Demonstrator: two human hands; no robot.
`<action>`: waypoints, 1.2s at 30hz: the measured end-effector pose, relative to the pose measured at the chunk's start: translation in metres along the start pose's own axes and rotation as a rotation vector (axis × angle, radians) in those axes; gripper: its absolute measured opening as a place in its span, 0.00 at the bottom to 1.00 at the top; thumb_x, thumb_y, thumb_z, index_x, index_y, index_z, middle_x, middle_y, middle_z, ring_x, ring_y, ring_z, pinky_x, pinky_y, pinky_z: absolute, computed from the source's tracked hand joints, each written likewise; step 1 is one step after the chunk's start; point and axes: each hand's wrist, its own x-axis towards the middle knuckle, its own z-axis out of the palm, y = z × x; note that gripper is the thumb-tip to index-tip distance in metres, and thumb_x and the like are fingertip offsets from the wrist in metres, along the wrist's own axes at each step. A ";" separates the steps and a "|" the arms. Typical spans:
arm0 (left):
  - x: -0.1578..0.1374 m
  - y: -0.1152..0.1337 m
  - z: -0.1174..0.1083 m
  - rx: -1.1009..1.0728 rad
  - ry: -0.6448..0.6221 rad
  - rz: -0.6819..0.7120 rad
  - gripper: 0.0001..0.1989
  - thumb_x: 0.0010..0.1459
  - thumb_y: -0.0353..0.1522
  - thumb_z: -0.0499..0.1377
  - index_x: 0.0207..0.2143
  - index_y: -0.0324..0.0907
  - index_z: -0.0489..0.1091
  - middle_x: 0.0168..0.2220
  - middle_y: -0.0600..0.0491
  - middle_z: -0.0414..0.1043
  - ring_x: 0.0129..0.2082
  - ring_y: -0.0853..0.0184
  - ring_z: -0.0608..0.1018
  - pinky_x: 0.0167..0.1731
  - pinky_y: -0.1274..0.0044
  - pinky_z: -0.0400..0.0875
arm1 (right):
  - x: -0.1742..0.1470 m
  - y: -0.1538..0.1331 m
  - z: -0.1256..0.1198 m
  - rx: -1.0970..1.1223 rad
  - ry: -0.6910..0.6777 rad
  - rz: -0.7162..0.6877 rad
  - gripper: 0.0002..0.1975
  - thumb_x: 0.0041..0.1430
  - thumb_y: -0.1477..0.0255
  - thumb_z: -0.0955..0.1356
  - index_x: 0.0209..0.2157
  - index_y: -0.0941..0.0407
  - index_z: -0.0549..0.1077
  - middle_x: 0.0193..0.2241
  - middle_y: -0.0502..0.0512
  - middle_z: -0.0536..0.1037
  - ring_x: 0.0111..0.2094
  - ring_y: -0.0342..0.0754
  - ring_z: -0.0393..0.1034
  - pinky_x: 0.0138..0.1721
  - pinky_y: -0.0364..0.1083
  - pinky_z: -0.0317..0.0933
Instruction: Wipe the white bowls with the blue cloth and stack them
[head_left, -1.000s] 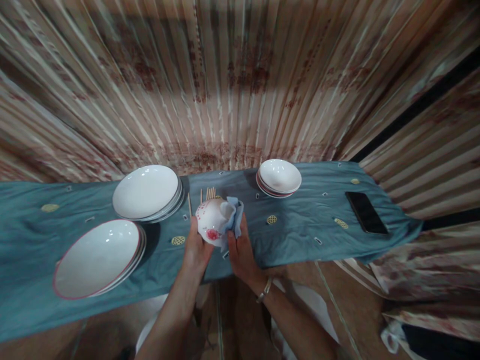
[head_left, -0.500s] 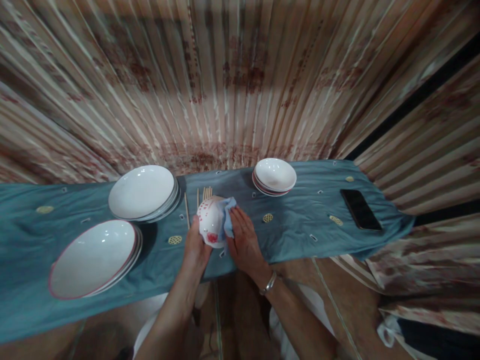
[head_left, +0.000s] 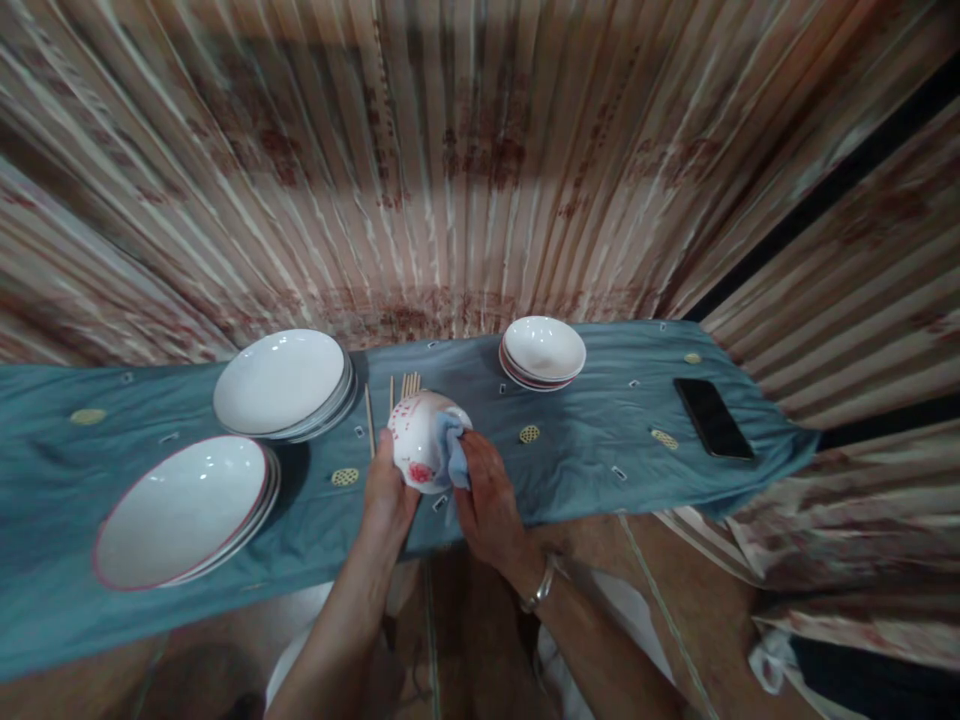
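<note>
A white bowl (head_left: 413,440) with red markings is held above the table, its outer side facing me. My left hand (head_left: 386,492) is closed on the bowl's left and lower edge. On the other side, my right hand (head_left: 486,490) grips a light blue cloth (head_left: 453,452) and presses it against the bowl's right side. The fingertips of that hand are partly hidden by the cloth. Several chopsticks (head_left: 410,384) lie on the table just behind the bowl.
Stacked large plates (head_left: 281,380) and red-rimmed plates (head_left: 184,515) stand on the left. A stack of small bowls (head_left: 543,350) is at the back right. Farther right lies a black phone (head_left: 712,418) on the blue tablecloth (head_left: 577,470). A pleated curtain (head_left: 420,200) hangs behind.
My right hand has drawn the cloth slightly down and inward over the bowl, uncovering its upper right edge. The bowl remains in my left hand. The whole view has shifted slightly.
</note>
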 end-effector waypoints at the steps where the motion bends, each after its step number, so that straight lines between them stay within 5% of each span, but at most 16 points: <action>1: -0.001 0.000 0.000 0.014 0.008 0.010 0.17 0.65 0.36 0.54 0.48 0.33 0.74 0.38 0.46 0.82 0.38 0.63 0.82 0.46 0.73 0.76 | 0.000 -0.002 -0.001 0.012 -0.012 -0.001 0.28 0.67 0.75 0.58 0.68 0.57 0.50 0.62 0.67 0.64 0.66 0.55 0.55 0.63 0.61 0.58; 11: -0.016 -0.007 0.003 0.127 -0.068 0.079 0.16 0.55 0.40 0.64 0.37 0.35 0.78 0.33 0.46 0.82 0.41 0.59 0.83 0.47 0.71 0.75 | 0.004 0.000 -0.004 -0.085 -0.027 -0.068 0.31 0.68 0.71 0.56 0.70 0.60 0.43 0.68 0.69 0.54 0.71 0.58 0.42 0.65 0.64 0.52; 21: -0.017 -0.012 0.000 0.225 -0.112 0.099 0.23 0.47 0.45 0.68 0.38 0.36 0.78 0.35 0.46 0.82 0.33 0.61 0.82 0.36 0.74 0.75 | 0.010 0.013 -0.003 -0.117 0.051 0.037 0.28 0.68 0.70 0.58 0.67 0.60 0.51 0.62 0.70 0.62 0.66 0.57 0.54 0.64 0.62 0.56; 30: -0.021 -0.015 0.006 0.159 -0.059 0.103 0.17 0.55 0.41 0.63 0.40 0.36 0.78 0.38 0.45 0.82 0.41 0.59 0.82 0.45 0.72 0.74 | 0.004 0.013 0.001 -0.040 0.076 0.279 0.28 0.71 0.62 0.56 0.63 0.67 0.59 0.59 0.75 0.67 0.64 0.58 0.58 0.63 0.60 0.58; 36: -0.022 -0.015 0.009 0.166 -0.012 0.110 0.18 0.57 0.42 0.61 0.40 0.36 0.77 0.35 0.45 0.82 0.42 0.58 0.82 0.46 0.71 0.74 | -0.010 0.018 0.008 -0.139 0.066 0.270 0.28 0.71 0.62 0.55 0.59 0.70 0.64 0.54 0.79 0.72 0.60 0.61 0.65 0.57 0.62 0.64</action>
